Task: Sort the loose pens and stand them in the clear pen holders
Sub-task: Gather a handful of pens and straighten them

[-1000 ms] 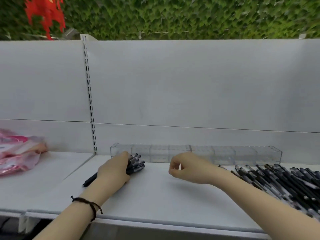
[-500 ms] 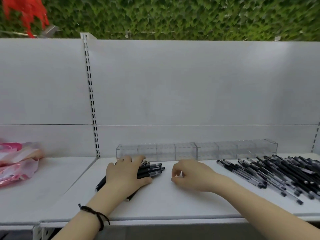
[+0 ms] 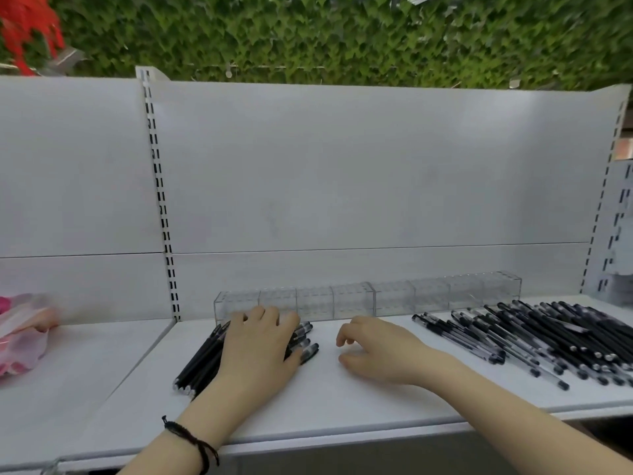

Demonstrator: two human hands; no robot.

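A bundle of black pens (image 3: 202, 363) lies on the white shelf (image 3: 342, 399), in front of the left end of a row of clear pen holders (image 3: 394, 298). My left hand (image 3: 260, 351) lies flat across this bundle, fingers spread and straight, pressing it to the shelf. To its right, my right hand (image 3: 373, 351) rests on the bare shelf with fingers loosely curled, holding nothing. Many loose black pens (image 3: 548, 337) are spread out at the right. The holders look empty.
A pink and white plastic bag (image 3: 20, 330) lies on the neighbouring shelf at far left. A white back panel with slotted uprights (image 3: 161, 200) rises behind the holders. The shelf's front edge runs just under my wrists.
My left hand has flattened over the pen bundle, which now lies spread on the shelf. My right hand has dropped lower with fingers looser. The camera has shifted, showing more of the right.
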